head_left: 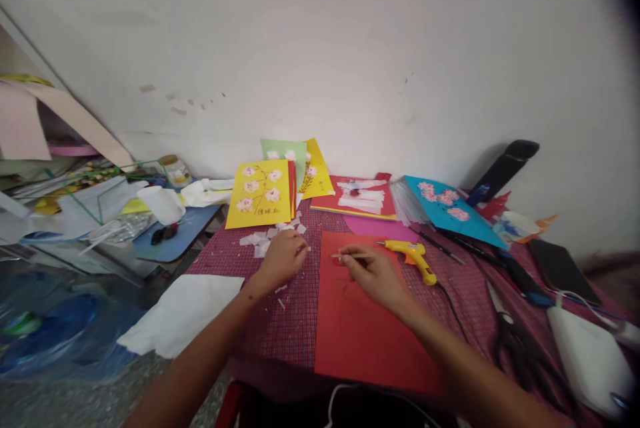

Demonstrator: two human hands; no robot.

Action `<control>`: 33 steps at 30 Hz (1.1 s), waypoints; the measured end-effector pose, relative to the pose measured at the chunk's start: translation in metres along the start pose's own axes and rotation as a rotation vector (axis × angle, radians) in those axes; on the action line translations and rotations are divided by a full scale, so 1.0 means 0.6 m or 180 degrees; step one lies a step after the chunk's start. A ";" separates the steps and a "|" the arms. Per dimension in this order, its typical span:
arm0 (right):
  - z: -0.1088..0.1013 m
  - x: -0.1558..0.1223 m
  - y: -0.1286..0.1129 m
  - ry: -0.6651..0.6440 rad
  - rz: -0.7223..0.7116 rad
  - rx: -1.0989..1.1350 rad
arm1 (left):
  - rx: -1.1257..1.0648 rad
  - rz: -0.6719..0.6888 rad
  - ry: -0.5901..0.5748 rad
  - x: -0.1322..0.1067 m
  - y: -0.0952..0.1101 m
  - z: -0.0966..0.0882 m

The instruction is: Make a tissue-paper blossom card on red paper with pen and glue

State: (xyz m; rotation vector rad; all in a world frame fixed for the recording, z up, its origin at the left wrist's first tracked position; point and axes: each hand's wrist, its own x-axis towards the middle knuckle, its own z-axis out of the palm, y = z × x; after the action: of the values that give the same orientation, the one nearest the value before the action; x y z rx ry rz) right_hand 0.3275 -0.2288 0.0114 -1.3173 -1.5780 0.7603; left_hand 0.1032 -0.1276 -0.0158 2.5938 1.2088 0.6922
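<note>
A red sheet of paper with faint dark lines drawn on it lies before me. Over its upper part, my right hand is closed on a thin wooden stick, whose tip points left. My left hand hovers by the sheet's left edge, fingers pinched together at a small pale bit of paper. Just behind that hand are several cut white paper squares. A yellow glue gun rests at the red sheet's upper right, nozzle towards the left.
Yellow flower cards lean at the back, near a red card stack. A blue flower card, scissors and a white box occupy the right. White paper overhangs the table's left edge. A blue stool stands beyond.
</note>
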 end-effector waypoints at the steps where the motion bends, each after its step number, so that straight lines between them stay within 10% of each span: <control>1: -0.008 -0.002 -0.004 0.0076 0.0022 0.0065 | -0.0298 -0.0090 -0.0018 -0.002 0.001 -0.005; 8: -0.028 -0.013 -0.028 0.0501 0.0141 0.0983 | -0.2276 -0.0669 -0.0334 -0.043 0.031 -0.024; 33: 0.014 -0.043 -0.008 -0.0183 0.0072 0.0744 | -0.2172 -0.0329 -0.0262 -0.061 0.059 0.002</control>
State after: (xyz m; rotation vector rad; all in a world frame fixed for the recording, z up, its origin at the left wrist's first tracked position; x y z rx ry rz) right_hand 0.3182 -0.2539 0.0057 -1.1531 -1.4708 0.9732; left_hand 0.1070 -0.1784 -0.0162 1.9605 0.8703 0.7949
